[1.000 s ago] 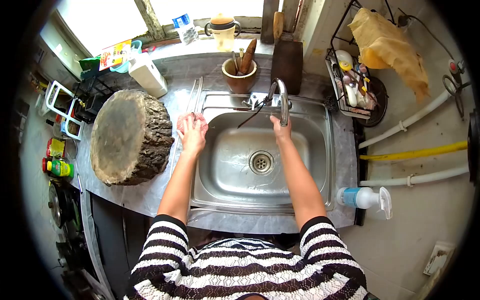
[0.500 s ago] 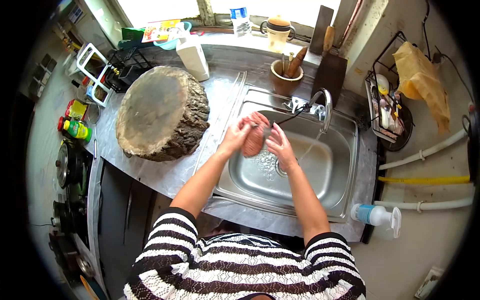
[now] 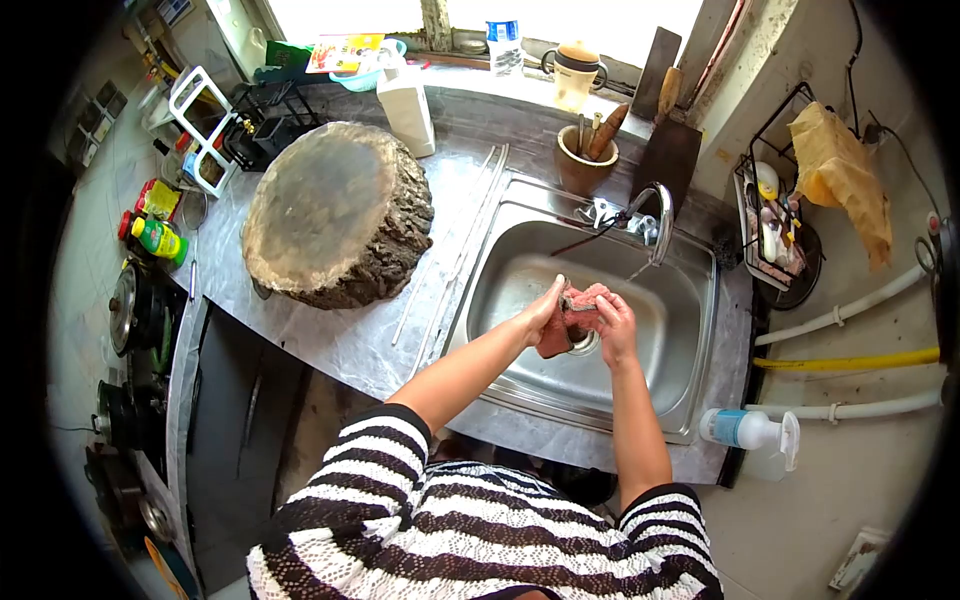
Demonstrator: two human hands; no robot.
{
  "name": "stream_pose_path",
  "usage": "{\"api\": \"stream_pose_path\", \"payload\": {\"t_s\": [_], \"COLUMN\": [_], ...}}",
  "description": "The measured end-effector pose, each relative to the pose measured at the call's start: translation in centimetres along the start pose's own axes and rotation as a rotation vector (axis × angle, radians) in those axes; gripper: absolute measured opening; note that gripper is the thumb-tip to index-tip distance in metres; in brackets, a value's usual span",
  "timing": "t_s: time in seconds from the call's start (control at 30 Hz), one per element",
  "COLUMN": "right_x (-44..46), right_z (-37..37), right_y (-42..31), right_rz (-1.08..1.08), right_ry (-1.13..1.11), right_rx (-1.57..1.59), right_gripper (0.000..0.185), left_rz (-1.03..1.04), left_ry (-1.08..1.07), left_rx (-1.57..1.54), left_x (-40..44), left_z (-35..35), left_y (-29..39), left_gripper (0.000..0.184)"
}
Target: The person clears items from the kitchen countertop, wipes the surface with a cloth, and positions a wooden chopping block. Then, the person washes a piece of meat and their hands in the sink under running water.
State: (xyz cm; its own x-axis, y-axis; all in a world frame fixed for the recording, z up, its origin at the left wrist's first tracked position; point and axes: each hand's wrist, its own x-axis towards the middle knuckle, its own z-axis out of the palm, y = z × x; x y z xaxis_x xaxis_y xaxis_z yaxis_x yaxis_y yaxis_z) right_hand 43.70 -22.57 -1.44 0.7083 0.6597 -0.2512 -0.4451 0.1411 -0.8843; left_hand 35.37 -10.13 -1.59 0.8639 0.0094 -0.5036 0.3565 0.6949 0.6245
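Over the steel sink (image 3: 640,370), a reddish-pink cloth (image 3: 574,312) is held between both hands. My left hand (image 3: 543,312) grips its left side, and my right hand (image 3: 615,325) pinches its right edge. The cloth is bunched, with part hanging below my left hand. Behind my hands, the curved metal faucet (image 3: 665,215) arches over the basin, with a thin stream of water at its mouth. The drain is mostly hidden by the cloth.
A thick round wooden block (image 3: 320,215) stands on the counter left of the sink. Behind are a clay pot (image 3: 585,172) with utensils and a cleaver (image 3: 665,165). A spray bottle (image 3: 745,429) is at the right edge, a wall rack (image 3: 770,215) above.
The cloth went from the counter left of the sink to over the basin, and my right hand left the faucet and now grips it too. The view has shifted.
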Motion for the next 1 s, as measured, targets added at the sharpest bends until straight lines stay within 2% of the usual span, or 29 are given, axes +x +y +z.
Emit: {"api": "stream_pose_path", "payload": {"t_s": [0.1,0.17,0.2,0.23,0.27,0.3,0.33,0.37,0.4,0.43,0.47,0.5,0.57,0.6,0.63,0.67,0.7,0.73,0.77,0.83,0.87,0.9,1.0], "right_x": [-1.0,-1.3,-1.5,-1.8,-1.7,-1.6,-1.4,-1.3,-2.6,-2.4,-2.3,-2.2,-1.8,-1.6,-1.5,-1.3,-1.1,-1.2,-1.2,-1.8,-2.5,-2.8,-1.8], "right_z": [0.5,1.2,1.5,1.7,1.5,1.6,1.7,2.3,4.4,5.1,5.8,6.6,7.3,7.4,7.4,7.5,7.7,7.9,8.1,8.9,9.7,10.2,9.8], "right_y": [-0.9,-0.6,-0.2,0.2,0.7,1.1,1.4,1.3,-0.5,-0.1,0.3,0.8,1.0,0.9,0.8,1.0,1.0,0.8,0.4,-0.7,-1.8,-2.4,-2.0], "right_rz": [0.011,0.019,0.011,0.001,-0.041,-0.042,-0.297,-0.561,-0.548,-0.554,-0.655,-0.759,-0.853,-0.857,-0.859,-0.87,-0.874,-0.944,-1.015,-0.932,-0.862,-0.792,-0.967], "right_ry": [-0.01,-0.02,0.002,0.024,0.001,-0.017,-0.064,-0.111,-0.163,-0.187,-0.231,-0.275,-0.284,-0.302,-0.316,-0.314,-0.332,-0.35,-0.369,-0.422,-0.446,-0.468,-0.47], "right_rx": [0.038,0.051,-0.005,-0.062,-0.158,-0.158,-0.497,-0.829,-1.011,-1.004,-1.08,-1.152,-1.192,-1.222,-1.254,-1.266,-1.26,-1.316,-1.374,-1.322,-1.234,-1.146,-1.306], "right_gripper": [0.016,0.018,0.021,0.023,0.041,0.041,0.051,0.062,0.072,0.072,0.069,0.067,0.063,0.06,0.058,0.055,0.055,0.055,0.055,0.056,0.057,0.059,0.062], "left_rz": [-0.041,-0.209,-0.081,0.027,0.092,0.158,0.148,0.153,0.16,0.167,0.144,0.177,0.17,0.218,0.092,0.089,0.082,0.142,0.107,0.197,0.26,0.255,0.154], "left_ry": [0.114,-0.086,-0.075,-0.059,0.035,0.126,0.148,0.115,0.093,0.074,-0.015,0.066,0.007,-0.057,-0.216,-0.2,-0.183,-0.067,0.016,0.054,0.024,0.018,-0.023], "left_rx": [-0.041,-0.368,-0.504,-0.449,-0.394,-0.338,-0.381,-0.394,-0.322,-0.25,-0.122,-0.027,-0.123,-0.125,-0.088,-0.028,0.029,0.146,0.402,0.402,0.189,0.109,0.198], "left_x": [-1.0,-0.6,-0.9,0.0,0.1,0.2,0.1,0.2,-0.3,-1.0,-2.4,-2.5,-3.4,-4.3,-5.5,-6.5,-7.0,-6.7,-7.1,-7.7,-7.7,-7.8,-7.4], "left_z": [0.4,-1.7,-1.3,-2.2,-2.4,-2.7,-3.1,-3.3,-2.9,-2.7,-2.1,-2.4,-3.1,-3.4,-4.3,-3.4,-2.9,-2.8,-3.2,-3.1,-3.1,-3.0,-3.6], "left_y": [0.0,-0.8,-0.8,-1.3,-1.2,-0.9,-0.7,-0.5,-0.1,0.3,1.3,1.2,2.0,2.5,3.5,4.1,4.2,3.5,4.1,4.9,5.1,5.2,4.6], "left_gripper": [0.062,0.058,0.057,0.047,0.04,0.033,0.023,0.022,0.021,0.021,0.021,0.021,0.02,0.022,0.012,0.005,0.006,0.02,0.019,0.013,0.008,0.004,0.003]}}
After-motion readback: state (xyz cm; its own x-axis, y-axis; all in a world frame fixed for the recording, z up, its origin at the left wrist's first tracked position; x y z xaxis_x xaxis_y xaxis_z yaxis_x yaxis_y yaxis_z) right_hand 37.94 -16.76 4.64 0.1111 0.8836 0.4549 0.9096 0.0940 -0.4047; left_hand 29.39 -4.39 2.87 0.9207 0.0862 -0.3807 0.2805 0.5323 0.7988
